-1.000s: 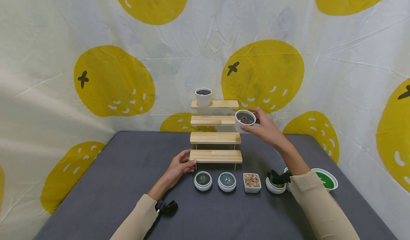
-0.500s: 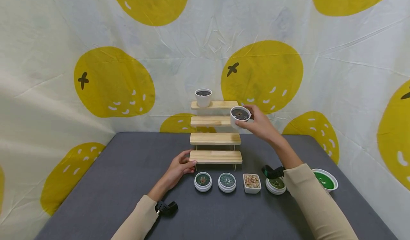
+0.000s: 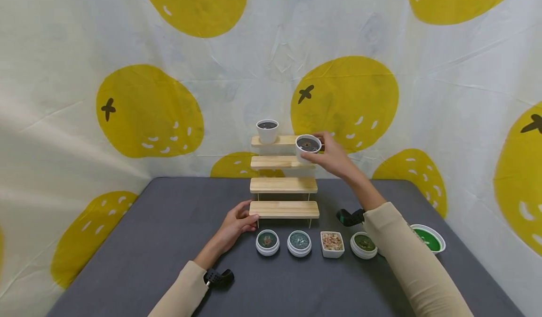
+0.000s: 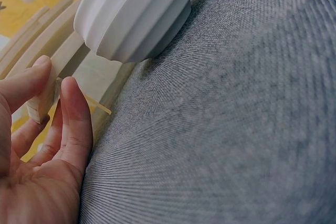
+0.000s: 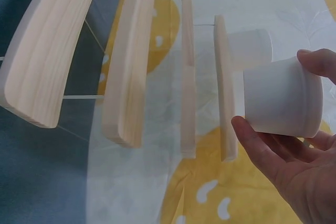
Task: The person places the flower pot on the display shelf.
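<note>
A tiered wooden shelf stand [image 3: 283, 185] with thin metal legs stands on the dark table. My left hand [image 3: 234, 224] pinches the left end of its lowest board, thumb on top and fingers beneath, as the left wrist view shows. My right hand [image 3: 335, 156] grips a white cup [image 5: 281, 98] with dark contents and a small brownish piece on top. That cup is held beside the right part of the top board [image 5: 224, 87]; whether it touches the wood I cannot tell. A second white cup [image 3: 267, 131] with dark contents sits at the left of the top board.
In front of the stand are two round ribbed white pots [image 3: 267, 242] with green contents. To their right come a square white dish [image 3: 332, 244] of pale chips, another round pot [image 3: 364, 245] and a bowl with a green inside [image 3: 429, 239], partly behind the right sleeve. A fruit-print cloth hangs behind.
My right hand has carried the cup left and upward, from beside the second-highest board to the right part of the top board. The left hand keeps its hold on the lowest board.
</note>
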{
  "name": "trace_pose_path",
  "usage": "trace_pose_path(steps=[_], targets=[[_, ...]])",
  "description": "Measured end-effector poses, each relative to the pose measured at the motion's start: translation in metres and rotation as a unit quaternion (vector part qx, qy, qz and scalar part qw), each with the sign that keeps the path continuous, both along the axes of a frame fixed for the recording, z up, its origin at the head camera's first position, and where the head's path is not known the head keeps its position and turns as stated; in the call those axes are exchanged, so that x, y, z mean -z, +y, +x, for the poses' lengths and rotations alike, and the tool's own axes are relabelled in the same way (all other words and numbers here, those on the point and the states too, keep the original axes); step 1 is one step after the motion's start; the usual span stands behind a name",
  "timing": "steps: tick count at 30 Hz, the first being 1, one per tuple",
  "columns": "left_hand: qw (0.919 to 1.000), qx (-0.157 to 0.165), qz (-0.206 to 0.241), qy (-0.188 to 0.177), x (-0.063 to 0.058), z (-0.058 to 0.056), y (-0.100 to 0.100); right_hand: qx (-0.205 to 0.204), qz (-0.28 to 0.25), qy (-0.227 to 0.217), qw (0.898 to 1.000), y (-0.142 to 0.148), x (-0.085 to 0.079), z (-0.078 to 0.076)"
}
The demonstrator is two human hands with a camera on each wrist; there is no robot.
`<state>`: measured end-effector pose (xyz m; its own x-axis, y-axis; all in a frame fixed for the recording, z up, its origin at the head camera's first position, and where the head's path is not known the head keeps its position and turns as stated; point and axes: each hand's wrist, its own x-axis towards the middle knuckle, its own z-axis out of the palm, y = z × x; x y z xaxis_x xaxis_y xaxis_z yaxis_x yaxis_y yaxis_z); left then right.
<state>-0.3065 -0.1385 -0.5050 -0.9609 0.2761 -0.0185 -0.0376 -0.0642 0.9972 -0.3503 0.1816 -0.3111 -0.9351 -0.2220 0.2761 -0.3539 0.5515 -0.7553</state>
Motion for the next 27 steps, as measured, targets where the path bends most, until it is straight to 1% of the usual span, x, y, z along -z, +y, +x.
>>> trace_pose_path(steps=[3, 6, 10, 16, 22, 27], targets=[[1.0000, -0.006, 0.000, -0.003, 0.001, 0.000, -0.001, -0.006, -0.012, -0.010, 1.000, -0.006, -0.003, -0.007], [1.0000, -0.003, -0.001, -0.002, 0.001, -0.001, -0.001, -0.007, -0.032, -0.020, 0.999, -0.009, -0.006, -0.012], [1.0000, 0.000, 0.000, 0.000, 0.001, -0.001, 0.000, -0.005, -0.047, -0.025, 0.999, -0.012, -0.012, -0.017], [1.0000, 0.000, -0.002, -0.002, 0.002, 0.000, 0.000, 0.010, -0.048, -0.017, 0.999, -0.019, -0.019, -0.026], [1.0000, 0.004, 0.001, 0.000, 0.002, 0.000, -0.001, 0.034, -0.046, -0.008, 0.998, -0.026, -0.021, -0.036], [1.0000, 0.001, 0.003, 0.000, 0.003, -0.001, -0.002, 0.041, -0.041, -0.004, 0.998, -0.028, -0.022, -0.046]])
